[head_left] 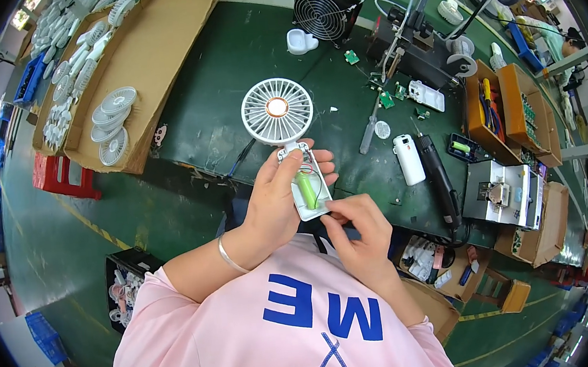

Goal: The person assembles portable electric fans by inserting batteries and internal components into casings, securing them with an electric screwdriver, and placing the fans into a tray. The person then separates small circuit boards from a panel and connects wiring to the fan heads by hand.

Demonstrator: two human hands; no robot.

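A white handheld fan (278, 111) is in my left hand (276, 185), its round grille pointing away from me. The fan's handle is opened up, and a green battery cell (306, 191) with thin red and dark wires lies inside the white shell. My left fingers wrap round the handle just under the fan head, thumb on top. At the handle's near end, my right hand (360, 226) has thumb and forefinger closed at the shell's corner. Whether a small part sits between those fingertips cannot be made out.
On the green bench lie a white handle cover (409, 160), a black electric screwdriver (438, 177), a screwdriver (371, 130) and small green circuit boards (386, 99). A black fan (326, 12) stands at the back. A cardboard tray (152, 38) holds fan grilles at left; wooden boxes (513, 109) stand right.
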